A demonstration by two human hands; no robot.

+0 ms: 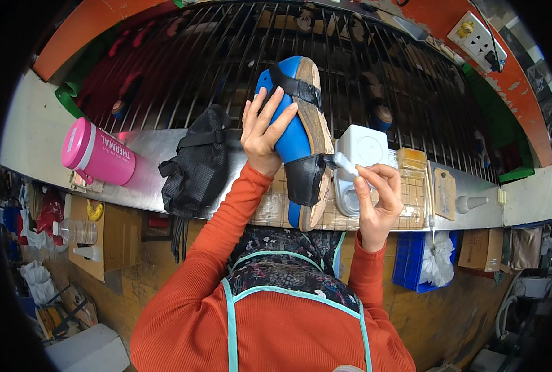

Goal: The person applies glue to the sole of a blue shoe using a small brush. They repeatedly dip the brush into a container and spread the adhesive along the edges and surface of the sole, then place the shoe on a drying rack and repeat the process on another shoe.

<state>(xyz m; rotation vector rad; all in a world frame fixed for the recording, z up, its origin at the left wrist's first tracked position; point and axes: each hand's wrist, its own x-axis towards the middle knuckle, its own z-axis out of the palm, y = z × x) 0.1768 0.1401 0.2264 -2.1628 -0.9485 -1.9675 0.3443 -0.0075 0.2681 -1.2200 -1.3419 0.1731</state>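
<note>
A sandal [309, 110] with black straps and a cork-coloured sole is fitted on a blue shoe last [293, 137], held up on its side over the bench. My left hand [265, 133] grips the last from the left, its fingers spread across the blue surface. My right hand [380, 197] pinches a small whitish brush-like tool [345, 164] between thumb and fingers. The tool's dark tip meets the edge of the lower black strap [307, 177], next to the sole. Just behind the right hand stands a white container [364, 144] with a round top.
A pink thermal jug [102, 154] and a black mesh bag [197, 162] are on the metal ledge to the left. Farther right lie a yellowish block [411, 159] and a white nozzle [472, 203]. Beyond the ledge runs a rack of metal bars [201, 68] carrying several shoes.
</note>
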